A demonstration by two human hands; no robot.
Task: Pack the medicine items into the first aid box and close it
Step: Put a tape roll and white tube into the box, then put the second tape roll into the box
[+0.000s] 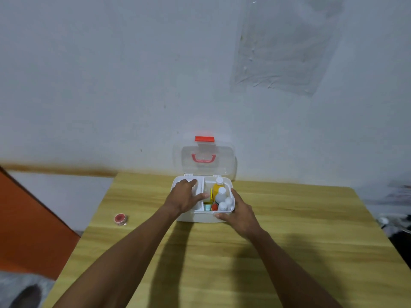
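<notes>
The white first aid box stands open at the far middle of the wooden table, its clear lid with red latch and red handle leaning back against the wall. In its right half stand a yellow bottle, several white bottles and a small red-capped item. A white inner tray covers the left half. My left hand lies over this tray, fingers on its far edge and thumb on its right edge. My right hand grips the box's front right corner.
A roll of red-patterned tape lies on the table near its left edge. The wall rises right behind the box. An orange surface stands left of the table, and dark clutter lies beyond the right edge.
</notes>
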